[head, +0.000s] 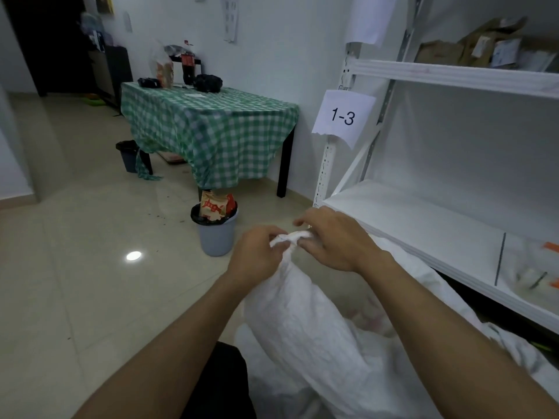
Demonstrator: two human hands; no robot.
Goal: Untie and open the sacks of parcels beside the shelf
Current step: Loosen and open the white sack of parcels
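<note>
Tiled room, white walls, pale floor (pixel 75 267).

1. My left hand (pixel 260 252): fingers curled, pinching the bunched neck (pixel 292 237) of a white woven sack (pixel 302 322) from the left.
2. My right hand (pixel 329 240): thumb and fingers pinching the same tied neck from the right. The two hands are close together.
3. Sack: standing in front of me, neck uppermost, just beside the lower board of a white metal shelf (pixel 423 225) on my right. More white sacking (pixel 447 300) lies behind it, against the shelf.
4. Paper label (pixel 343 116) reading "1-3", fixed to the shelf post.
5. Brown parcels (pixel 484 46), blurred, on the upper board.
6. Grey bin (pixel 216 234) with black liner, stuffed with red-and-white packaging, on the floor beyond my hands.
7. Surface (pixel 281 164) under a green checked cloth (pixel 211 125), against the far wall, carrying a dark drink bottle (pixel 187 65).
8. Second bin (pixel 128 155), dark, by the surface's far leg.
</note>
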